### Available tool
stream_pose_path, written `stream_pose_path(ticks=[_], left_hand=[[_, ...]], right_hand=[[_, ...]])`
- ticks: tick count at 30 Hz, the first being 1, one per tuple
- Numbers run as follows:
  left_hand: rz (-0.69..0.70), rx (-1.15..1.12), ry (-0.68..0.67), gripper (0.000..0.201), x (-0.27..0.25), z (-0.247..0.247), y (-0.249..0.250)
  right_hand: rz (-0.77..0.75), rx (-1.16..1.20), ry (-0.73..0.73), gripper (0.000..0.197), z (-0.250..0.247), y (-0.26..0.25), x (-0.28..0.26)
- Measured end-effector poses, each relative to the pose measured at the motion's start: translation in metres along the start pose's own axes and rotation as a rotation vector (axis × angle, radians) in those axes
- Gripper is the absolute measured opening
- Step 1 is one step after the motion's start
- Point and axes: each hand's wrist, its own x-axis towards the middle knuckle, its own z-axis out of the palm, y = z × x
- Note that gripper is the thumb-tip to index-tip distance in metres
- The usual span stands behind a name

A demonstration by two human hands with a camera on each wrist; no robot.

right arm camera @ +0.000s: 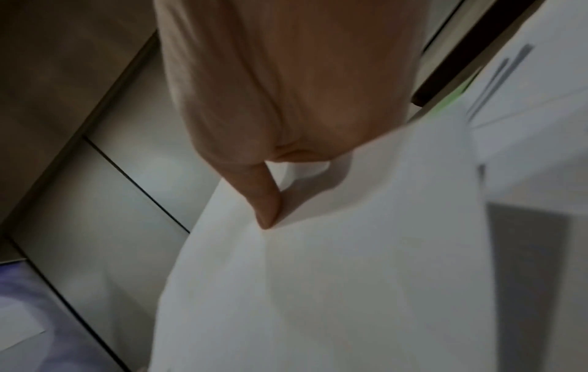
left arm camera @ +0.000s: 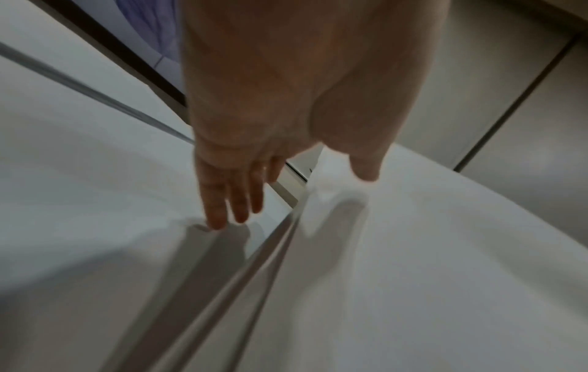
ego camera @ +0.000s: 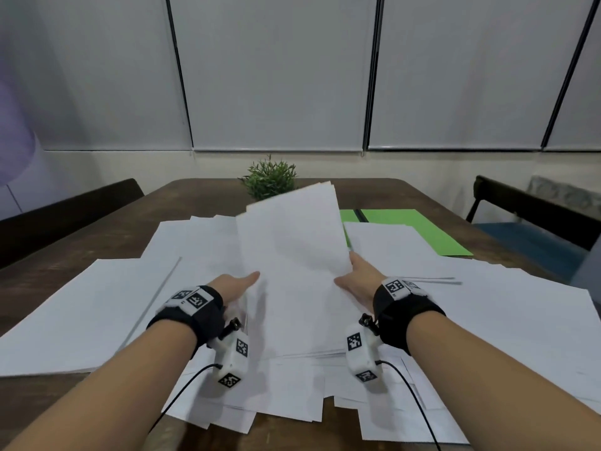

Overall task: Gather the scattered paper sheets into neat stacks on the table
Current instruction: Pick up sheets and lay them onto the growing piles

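Many white paper sheets (ego camera: 97, 304) lie scattered and overlapping across the brown wooden table (ego camera: 195, 196). A bundle of white sheets (ego camera: 292, 242) is lifted and tilted up over the middle of the pile. My right hand (ego camera: 354, 275) pinches its right edge; the thumb (right arm camera: 267, 214) lies on top and the fingers are hidden under the paper (right arm camera: 350, 276). My left hand (ego camera: 240, 283) is at the bundle's left edge. Its fingers (left arm camera: 222, 201) are straight and touch a sheet below, and the thumb (left arm camera: 366, 166) reaches over the raised paper (left arm camera: 413, 276).
A green folder (ego camera: 416, 229) lies at the back right, partly under white sheets. A small potted plant (ego camera: 270, 177) stands at the far edge, behind the raised bundle. Dark chairs stand at the left (ego camera: 65, 216) and right (ego camera: 536, 216) sides. Sheets overhang the near table edge.
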Motion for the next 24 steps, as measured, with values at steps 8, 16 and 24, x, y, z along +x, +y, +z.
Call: stream_pose_path(ticks=[8, 16, 24], left_hand=[[0.525, -0.779, 0.219, 0.054, -0.01, -0.028, 0.041], [0.63, -0.767, 0.159, 0.043, -0.02, -0.041, 0.049], [0.485, -0.659, 0.138, 0.075, -0.013, -0.035, 0.037]], right_hand=[[-0.321, 0.358, 0.031, 0.045, -0.014, -0.07, -0.013], [-0.241, 0.428, 0.103, 0.01, -0.024, -0.069, -0.014], [-0.138, 0.358, 0.06, 0.031, -0.016, -0.048, -0.008]])
